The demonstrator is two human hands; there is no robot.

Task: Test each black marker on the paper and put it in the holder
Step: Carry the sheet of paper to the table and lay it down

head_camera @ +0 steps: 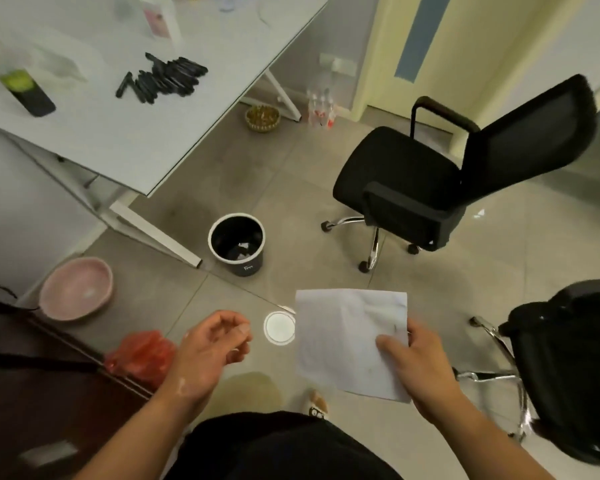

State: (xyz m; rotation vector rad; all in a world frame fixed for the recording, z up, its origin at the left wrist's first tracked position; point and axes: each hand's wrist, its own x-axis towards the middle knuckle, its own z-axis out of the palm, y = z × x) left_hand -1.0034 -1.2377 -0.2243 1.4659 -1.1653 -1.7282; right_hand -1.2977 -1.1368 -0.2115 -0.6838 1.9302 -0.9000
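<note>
Right hand (418, 372) pinches paper (347, 337); left hand (212, 344) loosely curled, empty (nearer), markers (163, 77) upper left, well apart.

Blk office chair (440, 174) at right, blk bin (237, 244) at centre, pink bowl (76, 288) lower left, phone (26, 92) upper left on white table (125, 140).
</note>
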